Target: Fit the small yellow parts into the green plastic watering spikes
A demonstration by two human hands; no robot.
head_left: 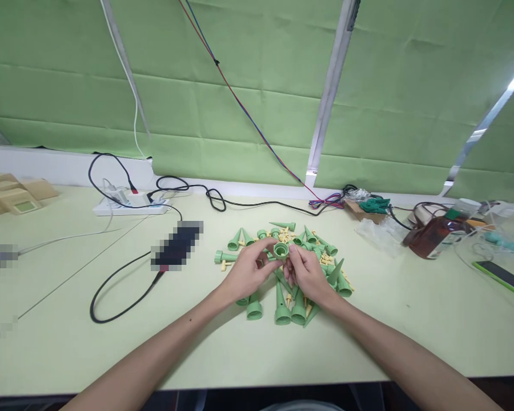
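Observation:
A green plastic cone-shaped spike (281,250), its hollow round end turned up toward me, is held above a heap of similar parts. My left hand (252,264) grips it from the left, between thumb and forefinger. Close against its right side, my right hand (305,269) has thumb and fingers pressed together; whatever they pinch is hidden. Below and around both hands lie several more green cones (282,311), some standing on their wide ends, others on their sides. Small yellow valve-like pieces (288,235) are scattered among them.
To the left, a blurred dark phone (177,245) trails a black cable from a white power strip (131,206). At right are a brown bottle (439,235), a clear plastic bag (379,233), a small cardboard box (362,212) and a green-edged phone (503,278).

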